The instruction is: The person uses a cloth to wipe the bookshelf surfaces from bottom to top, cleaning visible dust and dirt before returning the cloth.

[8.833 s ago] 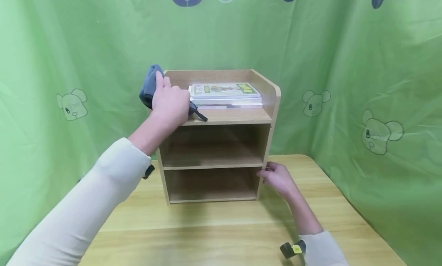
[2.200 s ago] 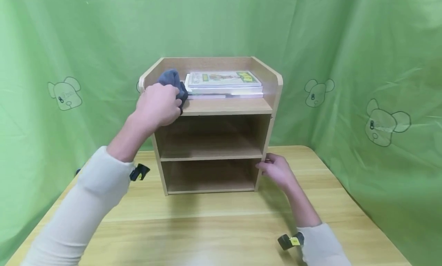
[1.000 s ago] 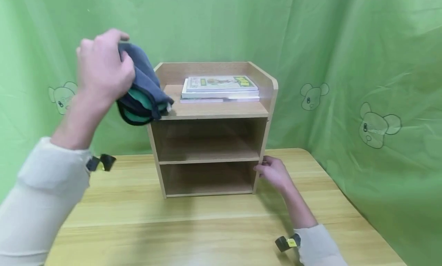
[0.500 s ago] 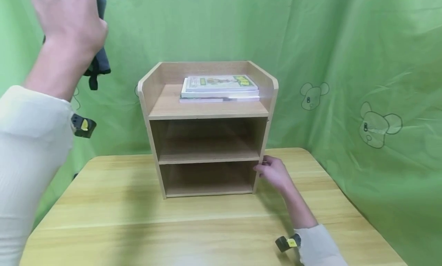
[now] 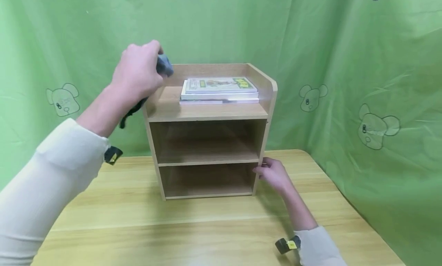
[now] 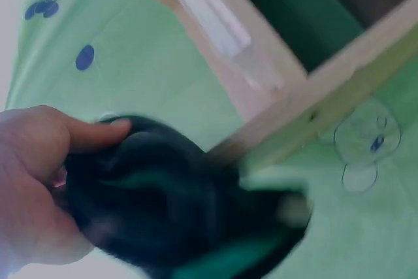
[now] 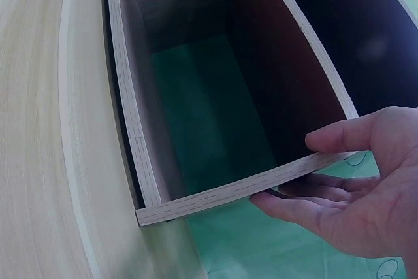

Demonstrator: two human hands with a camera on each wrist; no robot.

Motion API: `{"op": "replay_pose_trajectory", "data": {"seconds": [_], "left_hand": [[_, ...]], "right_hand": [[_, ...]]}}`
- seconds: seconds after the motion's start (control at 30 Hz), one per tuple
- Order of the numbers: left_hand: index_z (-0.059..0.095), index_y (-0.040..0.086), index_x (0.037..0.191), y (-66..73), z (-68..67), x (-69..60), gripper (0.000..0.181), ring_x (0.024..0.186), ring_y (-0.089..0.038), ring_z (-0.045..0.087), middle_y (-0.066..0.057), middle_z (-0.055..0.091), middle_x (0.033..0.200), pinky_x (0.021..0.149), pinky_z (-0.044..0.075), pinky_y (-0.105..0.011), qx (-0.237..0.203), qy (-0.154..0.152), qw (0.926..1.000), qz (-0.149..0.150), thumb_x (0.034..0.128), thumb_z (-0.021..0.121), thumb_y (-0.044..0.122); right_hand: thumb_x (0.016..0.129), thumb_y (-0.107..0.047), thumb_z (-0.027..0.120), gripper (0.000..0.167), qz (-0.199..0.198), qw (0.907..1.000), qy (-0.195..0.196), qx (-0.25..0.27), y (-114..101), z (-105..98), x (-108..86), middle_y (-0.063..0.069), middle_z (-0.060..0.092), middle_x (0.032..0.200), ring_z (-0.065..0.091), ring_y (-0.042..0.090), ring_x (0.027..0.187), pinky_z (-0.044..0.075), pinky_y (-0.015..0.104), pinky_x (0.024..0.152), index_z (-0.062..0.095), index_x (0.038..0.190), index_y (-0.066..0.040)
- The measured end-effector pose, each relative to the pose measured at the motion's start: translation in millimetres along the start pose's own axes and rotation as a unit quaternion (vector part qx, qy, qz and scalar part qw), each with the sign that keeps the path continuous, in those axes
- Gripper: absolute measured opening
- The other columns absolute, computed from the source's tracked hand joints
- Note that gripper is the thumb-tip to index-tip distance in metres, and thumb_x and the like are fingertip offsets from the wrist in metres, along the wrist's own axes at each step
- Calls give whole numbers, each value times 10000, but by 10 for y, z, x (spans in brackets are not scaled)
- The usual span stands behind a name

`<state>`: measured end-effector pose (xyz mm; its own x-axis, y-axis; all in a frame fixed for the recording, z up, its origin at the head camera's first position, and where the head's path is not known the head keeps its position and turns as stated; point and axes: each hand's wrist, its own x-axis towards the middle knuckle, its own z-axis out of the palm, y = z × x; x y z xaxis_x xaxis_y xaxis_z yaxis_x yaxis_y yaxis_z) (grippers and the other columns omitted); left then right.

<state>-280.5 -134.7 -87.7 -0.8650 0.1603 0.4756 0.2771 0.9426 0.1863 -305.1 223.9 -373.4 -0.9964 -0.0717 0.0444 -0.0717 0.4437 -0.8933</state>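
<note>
Gripped in right hand [image 5: 274,176], by lower right side panel [image 7: 215,196], probably for steadiness: pale wooden three-tier shelf unit [image 5: 208,163], toward far edge of yellowish wood-grain table [image 5: 207,231].

Gripped in left hand [image 5: 138,72], high by unit's top left edge, perhaps for clearance: dark-blue fabric item with green panels [image 6: 144,187].

Stacked flat toward top deck's [image 5: 207,114] right edge, likely for stability: thin pale-covered books [image 5: 221,91].

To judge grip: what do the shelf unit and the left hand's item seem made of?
Shelf unit: probably wood or wood-look board, matte, with grain along its front edges.
Held item: likely soft fabric, dull, judging by its folds; blur hides any weave.
</note>
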Motion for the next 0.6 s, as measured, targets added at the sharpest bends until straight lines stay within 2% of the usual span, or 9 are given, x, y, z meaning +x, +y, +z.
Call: {"op": "replay_pose_trajectory", "data": {"seconds": [0.1,0.2,0.27,0.4,0.47,0.6], "left_hand": [[526,-25,1367,-28,88,-62,535,1112,-442,593,-275,634,1260,966,510,-558,-125,-276,9995,-68,876,704,89],[619,-28,1195,-95,163,-125,361,1034,-425,579,-249,673,1134,947,467,-560,142,-129,9998,110,861,679,97],[640,-26,1144,-142,207,-169,314,1010,-428,569,-247,661,1106,915,471,-565,243,3,9996,128,849,630,82],[567,-21,1359,-222,295,-283,545,1065,-452,541,-272,574,1302,861,503,-597,282,-18,9996,20,819,547,53],[494,-21,1444,-241,339,-354,644,1102,-463,522,-277,524,1376,873,497,-618,348,-34,9993,93,803,539,32],[453,-52,1459,-230,444,-498,686,1239,-494,465,-277,480,1426,1005,436,-653,435,313,9980,347,778,530,-23]], "right_hand": [[931,-137,627,607,16,10000,-2,0,-13,7,0,330,572,1371,631,434,1194,515,519,1032,437,1460,93],[928,-146,631,607,7,10000,9,-32,-15,12,4,323,581,1363,638,423,1183,524,507,1023,445,1455,90],[928,-146,632,603,27,10000,32,-44,-11,7,6,316,589,1356,643,418,1172,525,506,1022,449,1454,86],[931,-143,627,604,56,10000,29,-65,0,6,0,315,588,1357,645,412,1165,525,504,1020,440,1456,90],[933,-139,622,607,41,10000,1,-58,0,7,-8,324,580,1361,638,416,1176,527,503,1019,432,1457,100],[932,-143,620,625,33,10000,-13,-82,-8,0,-11,321,577,1368,635,418,1179,520,508,1028,415,1472,95]]}}
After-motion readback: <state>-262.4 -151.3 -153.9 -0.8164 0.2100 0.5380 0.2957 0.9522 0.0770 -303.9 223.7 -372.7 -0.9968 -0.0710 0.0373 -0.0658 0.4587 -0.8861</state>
